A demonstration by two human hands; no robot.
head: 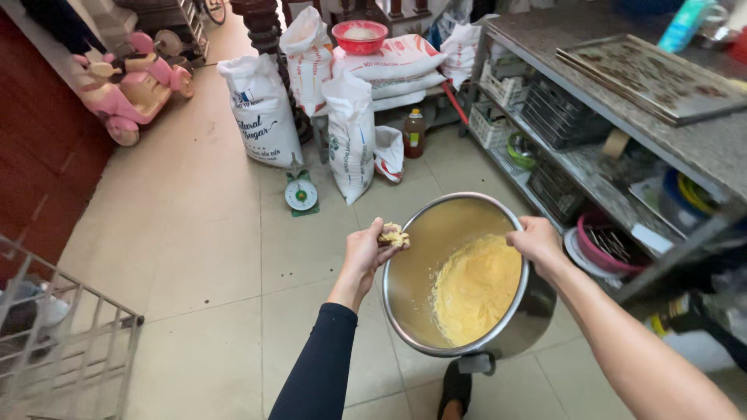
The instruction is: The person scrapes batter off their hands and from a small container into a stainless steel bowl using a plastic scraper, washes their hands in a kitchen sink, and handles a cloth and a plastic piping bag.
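Observation:
A large steel mixing bowl [412, 257] is tilted toward me, with pale yellow dough [476, 286] lying in its lower half. My right hand [537, 241] grips the bowl's rim on the right side. My left hand [369, 250], in a dark sleeve, is at the bowl's left rim and pinches a small lump of the yellow dough [394, 235] between its fingers. A handle on the bowl's underside [476, 362] points at the floor.
A steel rack [622, 140] with a baking tray [654, 78], baskets and bowls stands on the right. White sacks [350, 132], a small green scale [301, 194], a bottle [415, 134] and a red bowl [359, 36] stand ahead. Pink toy ride-on [136, 85] far left; wire frame [70, 342] near left.

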